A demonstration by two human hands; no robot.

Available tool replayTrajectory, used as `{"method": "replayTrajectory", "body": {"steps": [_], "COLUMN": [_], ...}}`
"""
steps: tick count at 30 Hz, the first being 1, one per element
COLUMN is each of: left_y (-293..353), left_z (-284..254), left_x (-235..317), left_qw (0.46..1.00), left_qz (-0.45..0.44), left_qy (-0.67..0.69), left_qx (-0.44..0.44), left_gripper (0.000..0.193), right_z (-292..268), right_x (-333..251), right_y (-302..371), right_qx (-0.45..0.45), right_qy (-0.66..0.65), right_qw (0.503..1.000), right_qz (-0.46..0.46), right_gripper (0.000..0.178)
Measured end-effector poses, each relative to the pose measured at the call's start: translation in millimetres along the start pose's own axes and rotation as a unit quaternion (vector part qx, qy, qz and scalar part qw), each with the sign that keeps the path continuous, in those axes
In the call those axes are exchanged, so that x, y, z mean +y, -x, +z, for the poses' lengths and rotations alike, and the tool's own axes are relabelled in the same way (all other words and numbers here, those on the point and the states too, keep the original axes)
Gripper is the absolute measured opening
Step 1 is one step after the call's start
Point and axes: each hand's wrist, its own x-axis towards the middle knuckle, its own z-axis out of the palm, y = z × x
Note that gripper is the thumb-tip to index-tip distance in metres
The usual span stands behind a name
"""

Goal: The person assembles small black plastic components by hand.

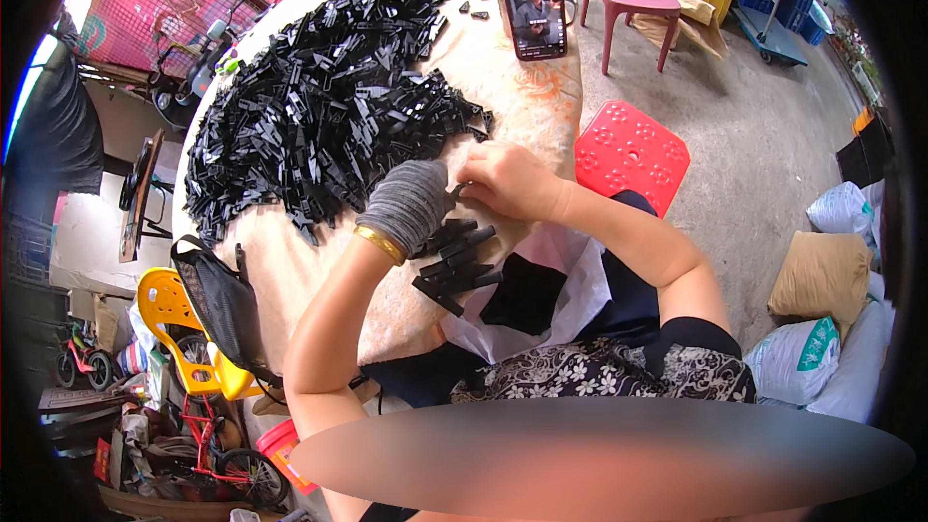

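My left hand [411, 201], in a grey knit glove with a gold bangle at the wrist, is closed on a small black plastic piece [457, 190]. The bare fingers of my right hand [514, 180] pinch at the same spot, touching the piece or something small on it. Beyond both hands spreads a large heap of loose black plastic pieces [319, 116]. A smaller group of longer black pieces [454, 266] lies just below my left hand at the table's near edge. A white bag [474, 324] sits open at my lap, with something black inside.
The table [300, 280] wears a beige cloth. A phone [535, 10] leans on a mug at its far right. A red stool [633, 157] stands to the right, a yellow chair [174, 319] and black mesh bag [215, 300] to the left. Filled sacks [822, 275] line the right.
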Motion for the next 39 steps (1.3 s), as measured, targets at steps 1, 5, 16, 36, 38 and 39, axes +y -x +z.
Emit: {"method": "replayTrajectory", "body": {"steps": [1,5,16,36,38,39], "left_y": [-2,-4,-13,55,56,57], "left_z": [0,-6,-3,-1,11,16], "left_x": [-2,-4,-2,-31,-62,-76], "left_qw": [1.0,0.999,0.996,0.958,0.879,0.867], "left_qz": [0.009,0.034,0.039,-0.03,-0.101,-0.132], "left_qy": [-0.015,-0.015,-0.058,0.239,0.379,0.357], "left_qx": [-0.011,-0.019,-0.058,0.157,0.271,0.321], "left_gripper": [0.022,0.024,0.025,0.052,0.033,0.025], "right_z": [1,9,1,-3,-3,-4], "right_x": [-2,-10,1,-17,-25,-28], "right_y": [-2,-8,7,-13,-17,-18], "right_qx": [0.007,0.041,0.031,-0.145,-0.163,-0.196], "right_qy": [-0.009,0.045,0.03,-0.129,-0.133,-0.131], "right_qw": [1.0,0.997,0.999,0.98,0.977,0.972], "right_qz": [-0.008,-0.052,-0.001,0.048,0.023,0.002], "right_gripper": [0.016,0.012,0.013,0.025,0.025,0.022]}}
